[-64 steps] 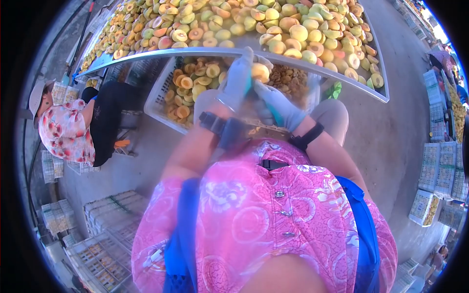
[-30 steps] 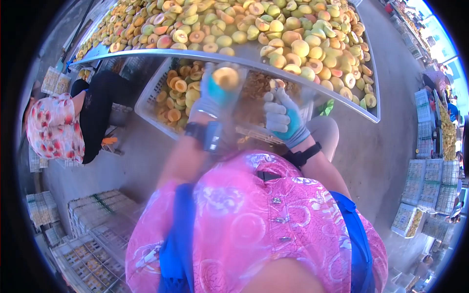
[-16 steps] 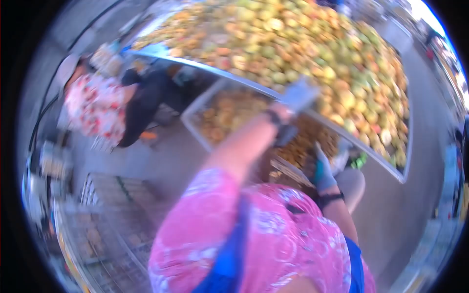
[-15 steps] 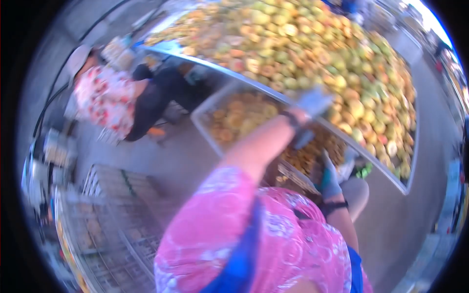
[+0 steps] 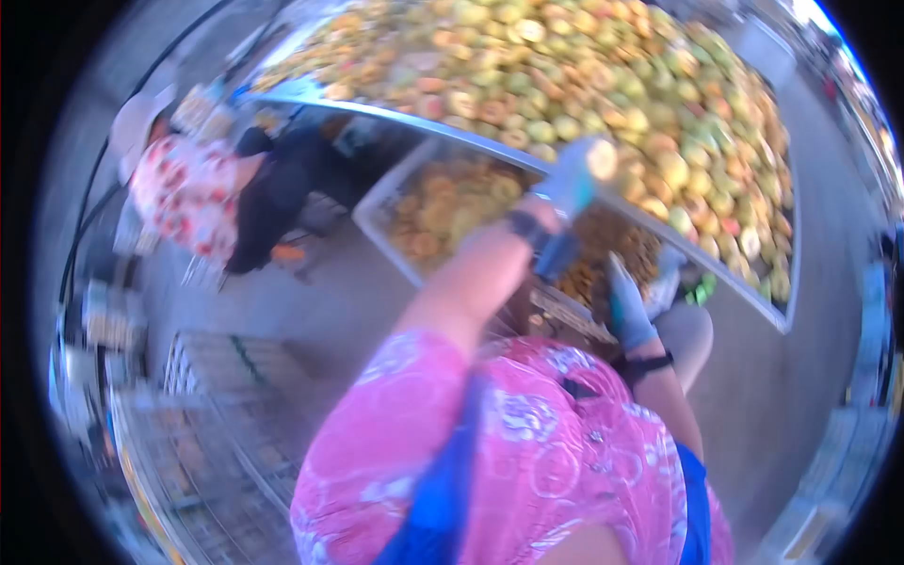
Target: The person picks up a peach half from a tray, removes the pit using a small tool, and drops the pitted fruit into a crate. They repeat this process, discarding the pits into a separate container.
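**Your left hand (image 5: pixel 569 179) is gripping a halved stone fruit (image 5: pixel 602 160) by the tray table's edge**

Your gloved left hand is reaching straight up toward 12 o'clock from your chest, crossing above the rim of the tray table (image 5: pixel 702 264). Its fingers are curling partly closed around the fruit, whose pale cut face is showing at the hand's 2 o'clock side. Blur is hiding the separate fingers. A dark wristwatch (image 5: pixel 530 229) is circling that wrist.

Your right hand (image 5: pixel 628 303), gloved too, is staying lower, at 5 o'clock from the left, with its fingers lying together and pointing toward 11 o'clock. You cannot tell from this view whether it is holding anything. A black band (image 5: pixel 650 363) is wrapping its wrist.

Whole and halved fruits (image 5: pixel 659 122) are heaping up across the table, from 11 round to 2 o'clock. Beneath its edge, a white plastic crate (image 5: pixel 361 215) is sitting at 9 o'clock from your left hand, with fruit halves (image 5: pixel 443 212) lying inside. Brown pits (image 5: pixel 617 247) are piling up just above your right hand. Toward 10 o'clock, a person in a red-patterned top (image 5: pixel 188 198) is sitting; stacked crates (image 5: pixel 221 414) are standing toward 8 o'clock.
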The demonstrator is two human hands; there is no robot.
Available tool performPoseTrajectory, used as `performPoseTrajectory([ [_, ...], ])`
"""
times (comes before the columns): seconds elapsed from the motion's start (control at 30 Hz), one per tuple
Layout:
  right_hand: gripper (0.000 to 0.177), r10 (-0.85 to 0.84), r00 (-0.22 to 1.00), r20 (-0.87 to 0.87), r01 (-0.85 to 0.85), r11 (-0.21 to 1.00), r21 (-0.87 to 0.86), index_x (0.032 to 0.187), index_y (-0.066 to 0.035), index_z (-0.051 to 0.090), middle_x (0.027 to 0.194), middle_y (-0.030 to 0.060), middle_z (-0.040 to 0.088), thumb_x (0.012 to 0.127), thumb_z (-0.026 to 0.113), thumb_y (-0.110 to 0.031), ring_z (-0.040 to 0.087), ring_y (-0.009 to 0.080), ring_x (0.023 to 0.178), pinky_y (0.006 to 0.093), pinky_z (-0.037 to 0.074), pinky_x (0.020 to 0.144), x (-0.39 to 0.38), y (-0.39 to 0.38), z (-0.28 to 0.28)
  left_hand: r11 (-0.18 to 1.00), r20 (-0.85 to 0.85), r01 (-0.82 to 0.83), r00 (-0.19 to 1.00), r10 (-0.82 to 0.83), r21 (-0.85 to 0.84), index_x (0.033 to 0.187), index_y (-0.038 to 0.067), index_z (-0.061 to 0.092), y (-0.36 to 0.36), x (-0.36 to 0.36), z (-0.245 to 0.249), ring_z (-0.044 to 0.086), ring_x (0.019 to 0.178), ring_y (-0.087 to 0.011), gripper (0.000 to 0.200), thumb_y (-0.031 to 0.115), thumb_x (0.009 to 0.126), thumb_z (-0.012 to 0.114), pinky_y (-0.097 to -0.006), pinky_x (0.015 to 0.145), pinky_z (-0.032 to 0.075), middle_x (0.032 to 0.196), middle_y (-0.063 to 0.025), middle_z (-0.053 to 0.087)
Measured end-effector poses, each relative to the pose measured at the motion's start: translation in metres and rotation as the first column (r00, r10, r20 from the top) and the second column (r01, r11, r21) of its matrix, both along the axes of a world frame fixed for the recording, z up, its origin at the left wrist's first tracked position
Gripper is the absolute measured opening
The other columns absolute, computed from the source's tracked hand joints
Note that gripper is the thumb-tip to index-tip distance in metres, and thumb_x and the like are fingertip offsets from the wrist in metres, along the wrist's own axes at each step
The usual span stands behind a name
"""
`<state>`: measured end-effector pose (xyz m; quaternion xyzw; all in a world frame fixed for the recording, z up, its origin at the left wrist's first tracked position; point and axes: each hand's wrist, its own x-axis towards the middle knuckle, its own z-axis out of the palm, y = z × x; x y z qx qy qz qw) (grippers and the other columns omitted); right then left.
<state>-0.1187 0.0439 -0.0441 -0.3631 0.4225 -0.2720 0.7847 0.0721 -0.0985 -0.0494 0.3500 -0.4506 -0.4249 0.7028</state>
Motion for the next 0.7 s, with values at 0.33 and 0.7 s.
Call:
performPoseTrajectory([
  [0.33, 0.029, -0.035, 0.993, -0.11, -0.004, 0.944, -0.33, 0.105, -0.011, 0.052, 0.067, -0.0004, 0.051, 0.101, 0.047, -0.039, 0.045, 0.0095, 0.042, 0.0226, 0.034, 0.035, 0.022, 0.0, 0.072, 0.878, -0.82, 0.453, 0.555, -0.143, 0.153, 0.111, 0.004, 0.058, 0.091, -0.003, 0.034, 0.063, 0.094, -0.0312, 0.035, 0.035, 0.096, 0.05, -0.0489, 0.082, 0.054, 0.103, -0.014, 0.063],
  [0.7, 0.034, -0.003, 0.992, -0.127, -0.045, 0.927, -0.372, 0.114, -0.01, 0.051, 0.064, -0.0001, 0.048, 0.101, 0.045, -0.042, 0.042, 0.01, 0.038, 0.024, 0.033, 0.033, 0.023, 0.001, 0.076, 0.924, -0.362, 0.376, 0.872, -0.329, 0.068, 0.123, 0.001, 0.053, 0.118, -0.024, 0.04, 0.062, 0.093, -0.0237, 0.038, 0.031, 0.101, 0.044, -0.0375, 0.084, 0.052, 0.106, -0.013, 0.062],
])
